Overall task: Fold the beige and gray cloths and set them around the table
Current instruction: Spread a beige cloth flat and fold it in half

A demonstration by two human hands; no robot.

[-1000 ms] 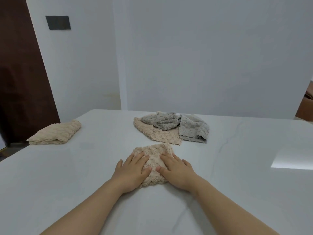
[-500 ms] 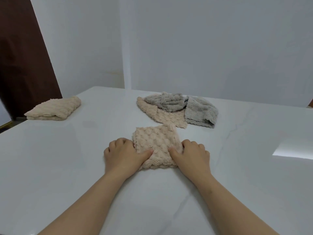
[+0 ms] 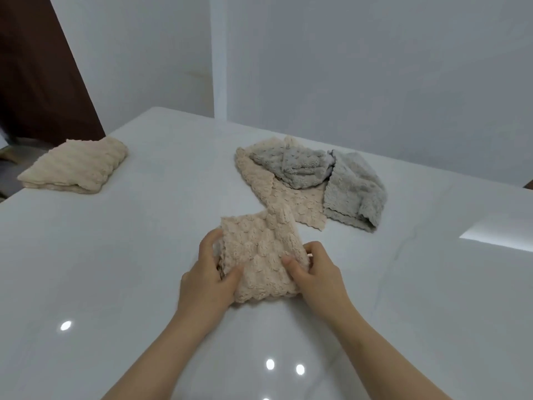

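Observation:
A folded beige cloth (image 3: 259, 255) is held just above the white table (image 3: 115, 269) in front of me. My left hand (image 3: 207, 280) grips its left edge, thumb on top and fingers under. My right hand (image 3: 315, 272) grips its right edge the same way. Behind it lies a flat beige cloth (image 3: 291, 202), with a crumpled gray cloth (image 3: 294, 166) on top of it. A second gray cloth (image 3: 353, 192), loosely folded, lies to the right. Another folded beige cloth (image 3: 76, 166) sits at the table's far left edge.
A white wall (image 3: 346, 67) stands behind the table's far edge. A dark brown door (image 3: 31, 67) is at the far left, past the table. The table's left edge runs close by the folded cloth there.
My hands went from pressing flat on the folded beige cloth to gripping its two side edges and lifting it slightly. My view has moved closer and tilted.

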